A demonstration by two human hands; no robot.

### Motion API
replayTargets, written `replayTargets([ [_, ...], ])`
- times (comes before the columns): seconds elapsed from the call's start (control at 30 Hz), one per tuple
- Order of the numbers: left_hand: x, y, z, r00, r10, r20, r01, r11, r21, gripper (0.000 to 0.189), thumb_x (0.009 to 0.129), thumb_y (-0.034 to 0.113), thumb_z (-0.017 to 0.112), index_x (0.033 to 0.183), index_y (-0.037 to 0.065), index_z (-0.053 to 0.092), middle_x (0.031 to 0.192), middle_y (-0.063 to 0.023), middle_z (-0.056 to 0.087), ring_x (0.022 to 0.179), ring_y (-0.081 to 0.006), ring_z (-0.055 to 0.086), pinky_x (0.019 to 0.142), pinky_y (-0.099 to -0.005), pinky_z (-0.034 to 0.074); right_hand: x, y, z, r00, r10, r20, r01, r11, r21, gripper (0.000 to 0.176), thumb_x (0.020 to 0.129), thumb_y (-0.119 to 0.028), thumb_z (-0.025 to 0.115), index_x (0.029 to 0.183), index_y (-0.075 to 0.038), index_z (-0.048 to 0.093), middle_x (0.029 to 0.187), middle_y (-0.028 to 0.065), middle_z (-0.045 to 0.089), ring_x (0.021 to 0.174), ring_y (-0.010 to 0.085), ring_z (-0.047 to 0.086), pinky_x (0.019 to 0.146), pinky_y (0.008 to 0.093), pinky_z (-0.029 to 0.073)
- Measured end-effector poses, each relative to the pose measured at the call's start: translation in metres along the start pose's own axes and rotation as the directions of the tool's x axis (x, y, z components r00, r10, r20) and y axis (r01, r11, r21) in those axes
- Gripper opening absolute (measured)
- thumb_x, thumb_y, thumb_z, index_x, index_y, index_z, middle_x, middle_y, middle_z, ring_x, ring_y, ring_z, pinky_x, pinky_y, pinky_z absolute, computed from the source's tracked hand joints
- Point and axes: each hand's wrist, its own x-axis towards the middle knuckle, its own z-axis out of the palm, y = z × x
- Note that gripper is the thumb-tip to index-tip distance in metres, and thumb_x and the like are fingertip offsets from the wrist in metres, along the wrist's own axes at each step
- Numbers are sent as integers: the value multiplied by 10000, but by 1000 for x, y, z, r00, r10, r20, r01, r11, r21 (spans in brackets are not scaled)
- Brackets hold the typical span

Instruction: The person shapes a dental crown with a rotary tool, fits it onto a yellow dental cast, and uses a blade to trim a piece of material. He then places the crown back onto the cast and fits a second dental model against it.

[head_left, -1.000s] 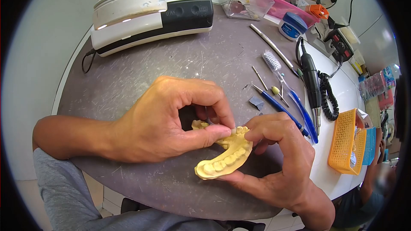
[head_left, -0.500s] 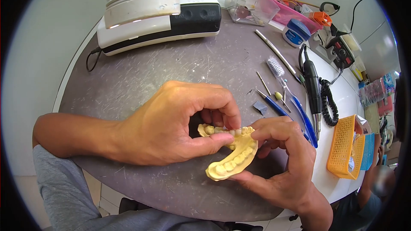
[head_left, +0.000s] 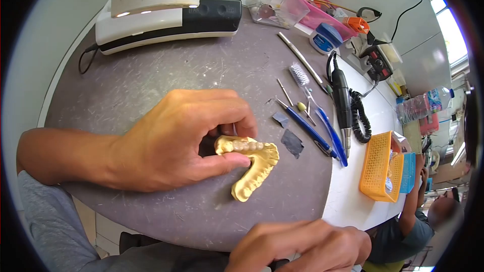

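Observation:
My left hand (head_left: 201, 136) grips a yellow plaster dental model (head_left: 252, 179) over the table, thumb on the near side and fingers curled behind it. The model is a horseshoe-shaped arch with moulded teeth. A row of several greyish-white crowns (head_left: 247, 145) sits along its far side, close to my fingertips. My right hand (head_left: 302, 247) is at the table's front edge, apart from the model, seen from the back. Its fingertips are hidden below the frame's edge, so what it holds, if anything, does not show.
Right of the model lie scraps of dark paper (head_left: 292, 143), a blue pen-like tool (head_left: 307, 128), a toothbrush (head_left: 322, 118) and a black handpiece (head_left: 343, 103). A lamp-topped white unit (head_left: 166, 27) stands at the back left. An orange basket (head_left: 375, 166) is at right; beyond it sits another person (head_left: 403, 231).
My right hand has let go of the dental model and moved down towards the table's front edge. The left hand keeps hold of the model. The whole view has shifted slightly.

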Motion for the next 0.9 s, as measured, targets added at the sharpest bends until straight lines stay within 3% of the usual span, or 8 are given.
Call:
replayTargets([
  [0.07,-1,1,-1,1000,2,3,-2,1000,3,294,714,50,844,951,9,674,908,-71,663,749,-168,634,644,-277,512,3,5,-2,989,-94,113,86,994,72,298,958,-236,631,991,25,769,882,160,695,778,240,665,683,304,524],
  [0.17,0,-1,0,999,46,-10,-46,999,10,322,711,58,848,973,10,667,922,-74,662,749,-174,634,648,-280,518,0,7,-9,982,-143,125,136,989,60,282,943,-216,649,972,39,767,862,156,688,736,220,650,632,299,508],
  [0.3,-2,-3,3,997,75,-25,-75,997,18,381,702,66,852,1021,13,651,955,-82,653,767,-184,641,663,-282,531,-2,13,-7,980,-183,74,170,973,157,260,929,-187,669,955,54,763,879,167,679,734,214,642,612,287,494],
  [0.43,-1,-2,2,995,103,-18,-103,994,29,407,692,69,858,1037,16,648,980,-87,650,793,-186,648,671,-283,535,3,15,0,991,-98,88,75,971,228,228,935,-130,662,942,76,758,865,179,663,726,216,635,588,285,476],
  [0.57,-2,0,0,999,39,11,-40,996,80,413,690,63,852,1047,15,651,989,-86,648,837,-192,651,698,-289,538,-6,6,-4,999,15,31,-25,941,338,230,949,-114,647,956,91,752,837,184,647,700,215,618,572,296,467],
  [0.73,-3,-3,2,996,89,-10,-88,995,40,393,708,61,836,1046,11,643,983,-96,638,853,-230,643,717,-313,531,1,10,-12,993,-86,76,61,956,288,237,917,-133,699,847,88,751,747,164,635,620,205,589,536,301,445],
  [0.9,-6,-5,1,992,126,-10,-125,991,41,404,717,72,829,1064,18,631,976,-93,620,846,-237,630,730,-316,525,3,20,-11,986,-128,107,91,950,299,221,907,-130,709,895,86,754,763,151,635,621,183,579,529,280,425],
])
